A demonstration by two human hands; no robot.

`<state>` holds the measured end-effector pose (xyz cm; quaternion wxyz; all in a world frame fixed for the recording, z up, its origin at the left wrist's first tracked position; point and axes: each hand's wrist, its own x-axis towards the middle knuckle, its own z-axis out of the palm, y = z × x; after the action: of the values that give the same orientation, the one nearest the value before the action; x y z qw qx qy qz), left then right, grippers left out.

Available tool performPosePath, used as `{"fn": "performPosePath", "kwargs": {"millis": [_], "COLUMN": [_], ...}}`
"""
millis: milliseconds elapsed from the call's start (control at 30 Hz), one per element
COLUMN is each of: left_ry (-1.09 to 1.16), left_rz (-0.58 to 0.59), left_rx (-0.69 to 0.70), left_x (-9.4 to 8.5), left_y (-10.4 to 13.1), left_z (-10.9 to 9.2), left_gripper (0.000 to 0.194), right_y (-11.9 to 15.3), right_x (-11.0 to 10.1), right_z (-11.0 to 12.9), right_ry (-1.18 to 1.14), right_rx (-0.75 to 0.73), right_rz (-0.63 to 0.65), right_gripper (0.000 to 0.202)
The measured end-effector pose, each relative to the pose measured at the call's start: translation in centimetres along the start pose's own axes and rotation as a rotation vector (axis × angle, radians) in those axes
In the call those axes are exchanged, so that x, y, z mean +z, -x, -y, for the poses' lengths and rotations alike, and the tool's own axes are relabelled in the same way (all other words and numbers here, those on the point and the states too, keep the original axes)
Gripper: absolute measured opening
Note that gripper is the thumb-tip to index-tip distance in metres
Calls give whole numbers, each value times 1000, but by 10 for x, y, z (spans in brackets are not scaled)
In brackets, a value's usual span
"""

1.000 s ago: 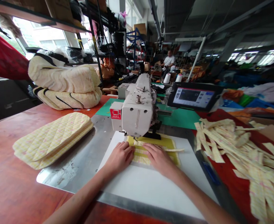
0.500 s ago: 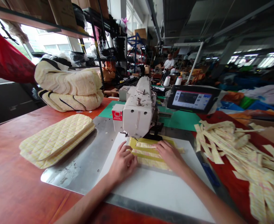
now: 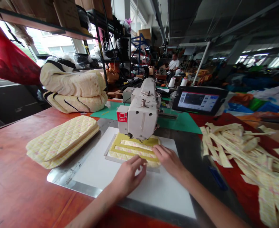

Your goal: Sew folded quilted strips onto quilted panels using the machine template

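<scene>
Under the sewing head lies a yellow template (image 3: 120, 155) with long slots, on a pale yellow quilted fabric piece (image 3: 151, 163) and a white plate (image 3: 94, 172). A quilted strip (image 3: 134, 144) shows in a slot. My left hand (image 3: 128, 175) is at the fabric's near edge, thumb and fingers curled into a pinch; whatever is between the fingertips is too small to name. The fingers of my right hand (image 3: 169, 160) are stretched out, resting on the template's right end by the strips. Directly beyond is the sewing machine (image 3: 143, 117).
Stacked quilted pieces (image 3: 62, 139) lie on the left; thicker bundles (image 3: 74, 85) sit behind them. Cut fabric strips (image 3: 246, 152) are heaped on the right, near a blue tool (image 3: 217, 179). A control screen (image 3: 198, 99) stands at the back right. A person (image 3: 173, 65) is far behind.
The white plate, template and fabric have shifted left under the sewing head. My left hand has come nearer, away from the needle area. My right hand stays at the template's right side.
</scene>
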<state>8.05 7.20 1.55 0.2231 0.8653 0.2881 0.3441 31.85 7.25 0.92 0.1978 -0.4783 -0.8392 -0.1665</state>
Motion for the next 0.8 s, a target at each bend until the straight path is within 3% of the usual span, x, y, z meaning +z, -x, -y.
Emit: {"fn": "performPosePath", "kwargs": {"millis": [167,267,300,433,600,800], "left_ry": [-38,-8,9,189,519,693], "left_rz": [-76,-179,-225,-359,-358,-354], "left_rx": [72,69,53,-94,-309,-348], "left_x": [-1,-4,-5,-8,-3,-4], "left_y": [-19,-23,-23,-19,-16,-18], "left_z": [14,21,23,29,35,40], "left_gripper": [43,35,30,12,22,22], "right_y": [-18,-32,-36,-48,-49,-49], "right_x": [8,13,14,19,26,26], "right_z": [28,40,43,48,48,53], "right_ry": [-456,-768,-869,-1197,-1355,-1597], "right_rx": [74,314,400,572,662,687], "right_rz": [-228,-384,-400,-299,-235,-181], "right_gripper": [18,2,5,21,25,21]}}
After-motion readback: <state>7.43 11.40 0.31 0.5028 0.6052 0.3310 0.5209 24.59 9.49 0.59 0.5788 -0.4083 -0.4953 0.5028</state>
